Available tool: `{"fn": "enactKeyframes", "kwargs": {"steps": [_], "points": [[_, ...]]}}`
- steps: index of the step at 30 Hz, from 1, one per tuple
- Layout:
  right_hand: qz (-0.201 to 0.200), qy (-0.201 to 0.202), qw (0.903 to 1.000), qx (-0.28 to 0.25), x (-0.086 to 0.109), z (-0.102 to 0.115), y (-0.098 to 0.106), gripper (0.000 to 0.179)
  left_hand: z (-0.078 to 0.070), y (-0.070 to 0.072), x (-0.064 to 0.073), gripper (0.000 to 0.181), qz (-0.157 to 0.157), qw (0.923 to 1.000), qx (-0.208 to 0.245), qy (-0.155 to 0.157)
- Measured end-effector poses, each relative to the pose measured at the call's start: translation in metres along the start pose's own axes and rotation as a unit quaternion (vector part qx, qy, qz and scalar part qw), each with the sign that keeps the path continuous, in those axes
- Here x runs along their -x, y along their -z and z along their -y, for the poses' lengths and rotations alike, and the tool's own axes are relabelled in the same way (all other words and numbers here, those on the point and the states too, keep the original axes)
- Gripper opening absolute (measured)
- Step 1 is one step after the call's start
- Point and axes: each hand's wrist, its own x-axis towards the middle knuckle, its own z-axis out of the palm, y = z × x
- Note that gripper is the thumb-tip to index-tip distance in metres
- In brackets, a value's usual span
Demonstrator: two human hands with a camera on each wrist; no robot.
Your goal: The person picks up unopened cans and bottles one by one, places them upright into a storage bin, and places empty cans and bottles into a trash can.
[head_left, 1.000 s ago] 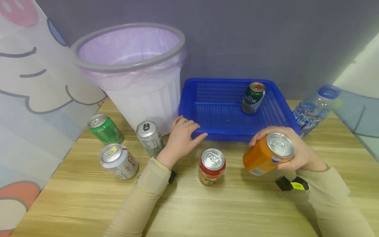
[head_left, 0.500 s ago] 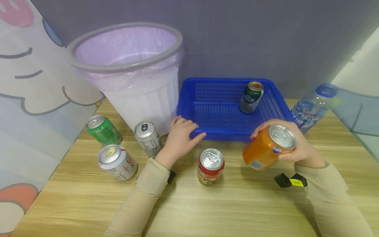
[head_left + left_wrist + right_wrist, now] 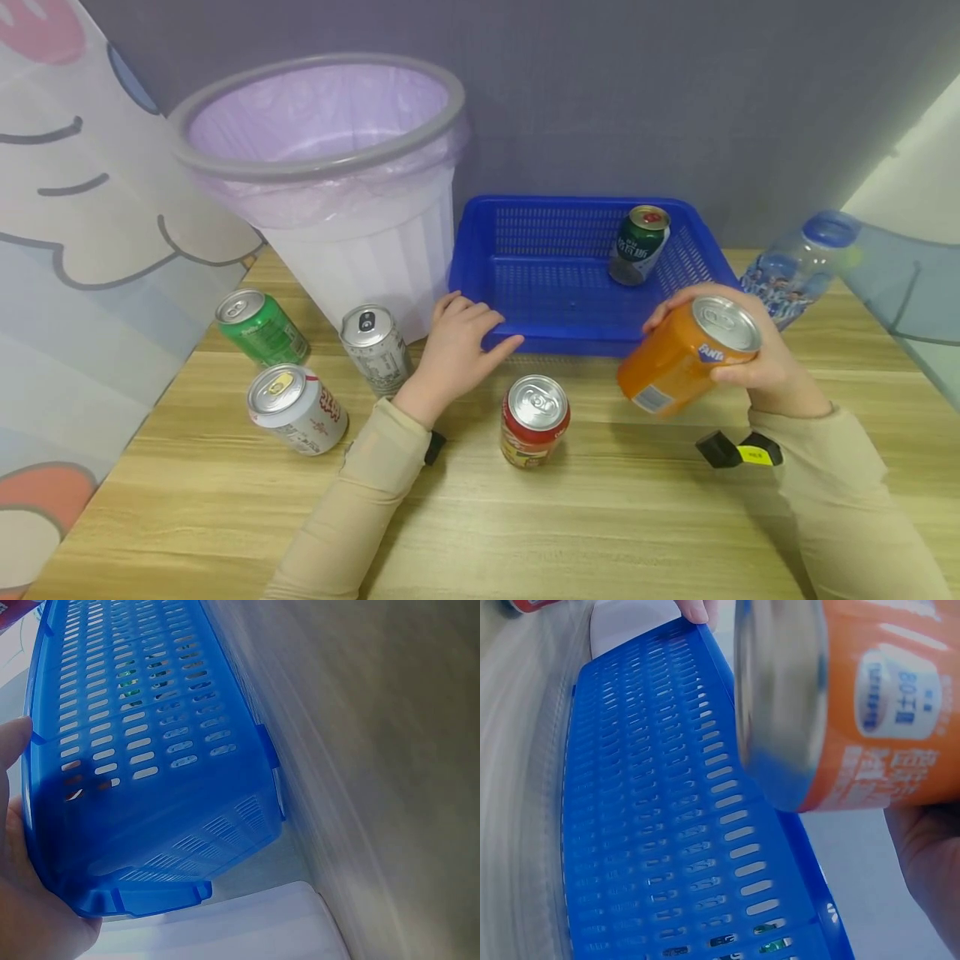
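Note:
My right hand (image 3: 776, 367) grips an orange Fanta can (image 3: 667, 362), tilted and raised off the table just in front of the blue basket's near right side. In the right wrist view the can (image 3: 889, 705) hangs beside the basket's slotted wall, its metal base toward the camera. My left hand (image 3: 457, 354) holds the near left corner of the blue plastic basket (image 3: 577, 344), thumb along the front rim. The left wrist view shows that hand (image 3: 37, 919) around the basket's corner (image 3: 97, 889). Inside the basket, toward the back right, a dark green can (image 3: 637, 250) stands upright.
A red can (image 3: 534, 425) stands between my forearms. Left of my left hand are a silver-white can (image 3: 382, 358), a white can with red lettering (image 3: 315, 421) and a green can (image 3: 270, 333). A lined white bin (image 3: 367, 258) stands behind them; a blue-capped bottle (image 3: 791, 279) is right of the basket.
My right hand has lifted the orange can slightly and carried it a little right and toward the basket. My left hand stays at the basket's corner.

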Motion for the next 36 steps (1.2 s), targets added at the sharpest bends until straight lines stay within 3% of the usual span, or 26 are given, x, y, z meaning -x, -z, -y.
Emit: {"fn": "enactKeyframes", "kwargs": {"steps": [8, 19, 25, 36], "points": [[-0.043, 0.017, 0.9951, -0.088, -0.003, -0.007, 0.003, 0.043, 0.0, 0.001, 0.0, 0.033, -0.004, 1.0, -0.001, -0.001], [-0.096, -0.006, 0.9734, -0.208, 0.003, -0.014, 0.016, 0.049, -0.001, 0.001, 0.0, 0.034, 0.0, 1.0, -0.003, 0.002], [-0.161, -0.012, 0.9636, -0.213, 0.007, -0.012, 0.019, 0.048, -0.001, 0.001, 0.0, 0.035, 0.002, 1.0, -0.003, 0.002], [-0.298, -0.025, 0.9387, -0.171, 0.005, -0.01, 0.022, 0.037, -0.001, 0.001, -0.001, 0.035, 0.005, 1.0, -0.001, 0.006]]}}
